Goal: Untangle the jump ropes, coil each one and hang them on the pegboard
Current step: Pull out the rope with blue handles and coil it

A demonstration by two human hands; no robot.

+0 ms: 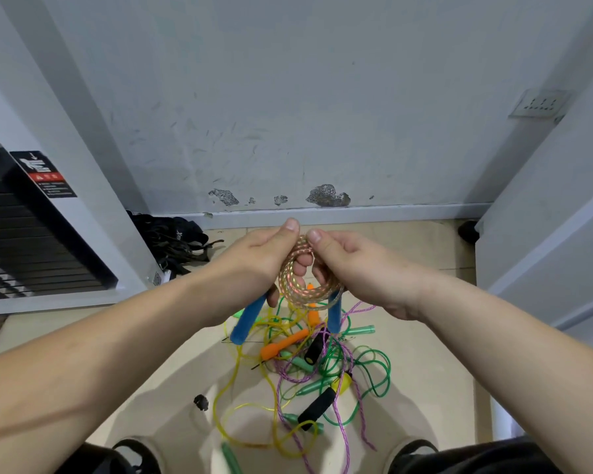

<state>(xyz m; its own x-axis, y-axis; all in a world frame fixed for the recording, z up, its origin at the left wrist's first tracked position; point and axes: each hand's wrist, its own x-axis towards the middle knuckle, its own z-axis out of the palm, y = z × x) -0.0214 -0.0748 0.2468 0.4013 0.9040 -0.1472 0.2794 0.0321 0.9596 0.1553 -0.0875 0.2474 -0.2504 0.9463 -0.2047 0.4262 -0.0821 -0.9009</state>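
Forearms (117, 354) stretched out; left hand (264, 254) and right hand (353, 265) both pinching coiled pink-gold rope (302, 289); tangled ropes (308, 354) on floor (425, 354) below

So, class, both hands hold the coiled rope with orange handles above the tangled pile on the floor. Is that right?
Not quite. The head view shows the left hand and right hand holding a coiled rope with blue handles above the tangled pile on the floor; the orange handles lie in that pile.

I see a glossy, translucent plastic coiled rope (302, 285), 2 matt blue handles (247, 319), spongy black handles (317, 407), smooth floor tiles (425, 354) and a scuffed, chipped painted wall (288, 114).
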